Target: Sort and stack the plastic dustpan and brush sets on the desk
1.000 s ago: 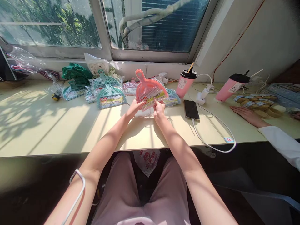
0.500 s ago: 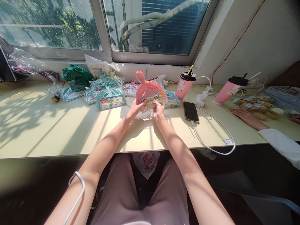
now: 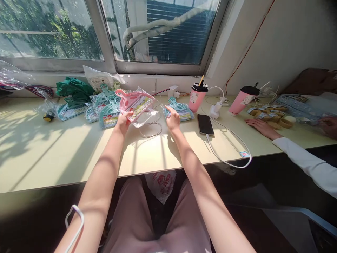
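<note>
1. Head camera: the phone [image 3: 205, 124] lies on the table [image 3: 147, 154], and the pink dustpan [image 3: 129, 101] is up in the air, well to the left of it.
2. The left hand [image 3: 123, 121], also left of the phone, pinches the near edge of the pink dustpan. Its clear bag [image 3: 144, 119] sticks out loose and looks slippery. With only that one hand on it, the dustpan could slide out and drop.
3. The right hand [image 3: 173, 121] is left of the phone too, with one finger poking out. It seems to hold nothing, but its fingers overlap the side of the blue-green dustpan [image 3: 181, 107], so one cannot tell if they touch.
4. That blue-green dustpan sits between the right hand and the phone, just beside the pink cup [image 3: 197, 99], which stands behind the phone. A push the wrong way could bump the cup, and the drink might spill on the phone.
5. A thin cord [image 3: 152, 133] lies in loops left of the phone, close to both hands. A finger or the bag could catch it and drag it along.
6. The white cable [image 3: 228, 162] runs from the phone's near end and hangs over the table's front edge. If a sleeve or knee hooks it, the phone could get yanked down.
</note>
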Available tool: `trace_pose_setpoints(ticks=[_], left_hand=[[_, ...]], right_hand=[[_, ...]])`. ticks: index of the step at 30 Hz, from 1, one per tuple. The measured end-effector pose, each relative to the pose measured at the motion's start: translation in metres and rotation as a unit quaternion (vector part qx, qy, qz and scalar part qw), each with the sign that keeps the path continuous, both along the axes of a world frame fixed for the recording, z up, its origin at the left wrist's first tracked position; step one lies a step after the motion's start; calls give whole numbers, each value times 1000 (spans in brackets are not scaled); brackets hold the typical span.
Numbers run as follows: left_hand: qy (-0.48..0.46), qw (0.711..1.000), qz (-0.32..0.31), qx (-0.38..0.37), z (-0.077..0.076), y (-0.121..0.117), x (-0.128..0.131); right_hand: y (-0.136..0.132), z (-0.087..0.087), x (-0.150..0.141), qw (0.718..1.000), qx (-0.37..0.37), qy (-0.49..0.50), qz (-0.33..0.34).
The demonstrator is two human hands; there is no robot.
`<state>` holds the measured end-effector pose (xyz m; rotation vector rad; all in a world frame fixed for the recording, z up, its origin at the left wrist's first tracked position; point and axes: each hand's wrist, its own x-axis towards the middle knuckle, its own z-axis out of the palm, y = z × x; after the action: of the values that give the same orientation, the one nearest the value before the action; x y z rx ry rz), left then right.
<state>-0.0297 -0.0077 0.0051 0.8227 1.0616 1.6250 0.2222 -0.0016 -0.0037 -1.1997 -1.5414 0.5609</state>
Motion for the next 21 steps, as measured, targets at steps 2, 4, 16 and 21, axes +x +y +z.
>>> trace_pose_setpoints(ticks=[2,4,16,21], left_hand=[[13,1000,-7,-17,5,-4,-12],[35,998,-32,-29,7,-8,-17],[132,976,-155,-72,-3,-10,-19],[184,956,-217,-68,1,-14,-8]], right_hand=[[-7,3,1,983,103,-149,-23],[-12,5,-1,960,159,-230,-27],[-13,22,0,995,92,4,40],[-13,18,6,996,47,80,16]])
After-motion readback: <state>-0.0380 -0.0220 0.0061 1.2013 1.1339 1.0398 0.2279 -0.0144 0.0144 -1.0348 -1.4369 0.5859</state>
